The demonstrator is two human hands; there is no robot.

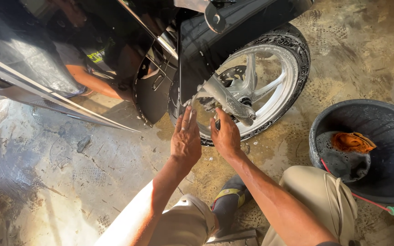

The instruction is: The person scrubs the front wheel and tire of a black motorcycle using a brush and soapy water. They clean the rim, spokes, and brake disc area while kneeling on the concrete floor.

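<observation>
Both hands at a soapy motorcycle wheel (256, 86): left hand (185, 139) flat and open against the tyre as if bracing, right hand (226, 135) curled around the silver fork leg (226, 98), black bucket (370, 150) with orange cloth (352, 142) right of it.

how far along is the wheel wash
Done: suds already cover the tyre and rim, and the floor is wet. In hand: the left hand and right hand are at the soapy fork. Left: nothing is rinsed yet, going by the foam; an orange cloth lies in the bucket.
</observation>
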